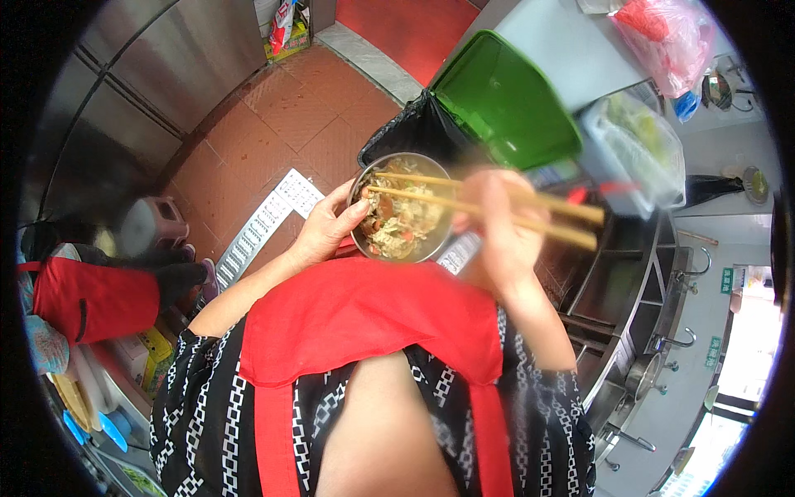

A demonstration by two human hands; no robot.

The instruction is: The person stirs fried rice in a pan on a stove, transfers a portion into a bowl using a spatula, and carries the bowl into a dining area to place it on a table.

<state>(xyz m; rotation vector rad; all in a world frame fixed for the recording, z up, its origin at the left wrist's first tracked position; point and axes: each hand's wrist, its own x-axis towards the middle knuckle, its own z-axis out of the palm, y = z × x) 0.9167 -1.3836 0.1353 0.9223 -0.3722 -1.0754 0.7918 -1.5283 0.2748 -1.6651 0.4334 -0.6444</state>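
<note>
My left hand point(328, 225) grips the left rim of a round metal bowl point(448, 231), its thumb over the edge. Inside lies mixed food point(397, 227) with pale yellow, egg-like pieces, orange bits and darker strips. My right hand point(506, 227), blurred, holds a pair of long wooden chopsticks point(428, 197) at the bowl's right. Their tips reach into the food near the bowl's left side. The bowl is just in front of my red apron point(366, 304).
Beyond the bowl stands a bin with a black liner point(413, 133) and raised green lid point(509, 99). A person in a red apron point(96, 301) is at the left, near a stool point(164, 223). Metal sinks point(621, 397) line the right; bagged vegetables point(640, 136) sit upper right.
</note>
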